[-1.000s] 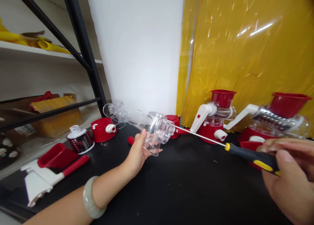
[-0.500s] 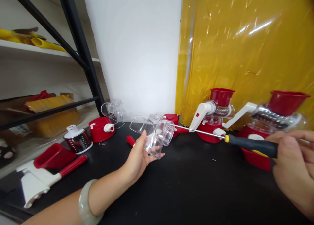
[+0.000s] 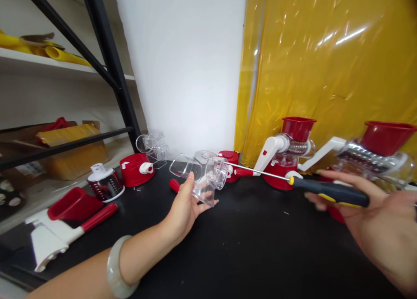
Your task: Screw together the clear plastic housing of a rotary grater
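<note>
My left hand is closed around a clear plastic grater housing, thumb on the near side and fingers beneath. A screwdriver with a dark handle and yellow trim lies across my right hand, its fingers loosely around the handle and slightly blurred. The long metal shaft reaches left to the round end of the clear housing; where exactly the tip sits is hard to make out. Behind the housing stands a red base with a white knob. A red handle shows just behind my left hand.
Two assembled rotary graters, one nearer the middle and one farther right, stand behind my right hand. To the left are a red base, a drum grater, a red hopper, a white crank piece and clear parts.
My right hand has opened its grip and shifted left along the screwdriver, fingers now stretched beside the handle. The left hand keeps the clear housing almost in place.
</note>
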Available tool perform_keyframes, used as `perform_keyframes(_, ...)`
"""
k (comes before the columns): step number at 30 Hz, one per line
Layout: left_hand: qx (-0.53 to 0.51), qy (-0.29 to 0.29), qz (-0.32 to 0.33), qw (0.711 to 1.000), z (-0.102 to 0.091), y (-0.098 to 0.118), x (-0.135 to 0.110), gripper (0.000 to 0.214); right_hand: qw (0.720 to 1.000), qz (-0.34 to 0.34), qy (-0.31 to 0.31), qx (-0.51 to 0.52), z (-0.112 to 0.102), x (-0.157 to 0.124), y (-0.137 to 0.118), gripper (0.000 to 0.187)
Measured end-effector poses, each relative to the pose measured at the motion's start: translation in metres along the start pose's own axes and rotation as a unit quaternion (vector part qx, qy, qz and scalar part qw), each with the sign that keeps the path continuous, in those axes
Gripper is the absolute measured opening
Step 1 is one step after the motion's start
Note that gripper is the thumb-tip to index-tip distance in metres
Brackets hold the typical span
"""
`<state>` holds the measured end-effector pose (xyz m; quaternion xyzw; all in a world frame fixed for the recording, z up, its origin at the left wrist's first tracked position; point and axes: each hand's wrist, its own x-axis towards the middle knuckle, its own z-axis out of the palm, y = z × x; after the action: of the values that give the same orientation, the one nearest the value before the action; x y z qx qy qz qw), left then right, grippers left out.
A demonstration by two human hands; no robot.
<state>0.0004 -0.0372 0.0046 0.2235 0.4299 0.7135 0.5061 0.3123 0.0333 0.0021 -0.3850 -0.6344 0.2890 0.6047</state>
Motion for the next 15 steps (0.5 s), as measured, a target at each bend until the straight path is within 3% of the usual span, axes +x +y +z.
perform_keyframes(2, -0.003, 0.002, 0.006, 1.0, 0.0, 0.001, 0.001, 0.036, 0.989, 0.037, -0.028, -0.14, -0.003, 0.002, 0.0, 0.058)
perform_keyframes(4, -0.005, 0.004, 0.015, 1.0, 0.0, 0.002, 0.0, 0.035, 0.982, 0.016, -0.013, -0.186, -0.002, 0.003, -0.002, 0.044)
perform_keyframes(7, -0.005, 0.005, 0.03, 1.0, 0.001, 0.003, -0.001, 0.033, 0.997, -0.017, 0.043, -0.066, 0.007, 0.003, -0.006, 0.035)
perform_keyframes(9, -0.005, 0.008, 0.031, 0.999, 0.002, 0.003, -0.002, 0.032, 0.998, 0.005, 0.049, 0.05, 0.011, 0.004, -0.007, 0.047)
perform_keyframes(12, -0.004, 0.018, 0.033, 0.999, 0.003, 0.002, -0.004, 0.03, 0.98, 0.066, 0.024, 0.188, 0.009, 0.009, -0.006, 0.038)
perform_keyframes(15, 0.0, 0.024, 0.05, 0.998, 0.003, 0.0, -0.004, 0.032, 0.983, 0.131, -0.02, 0.125, 0.002, 0.012, -0.002, 0.069)
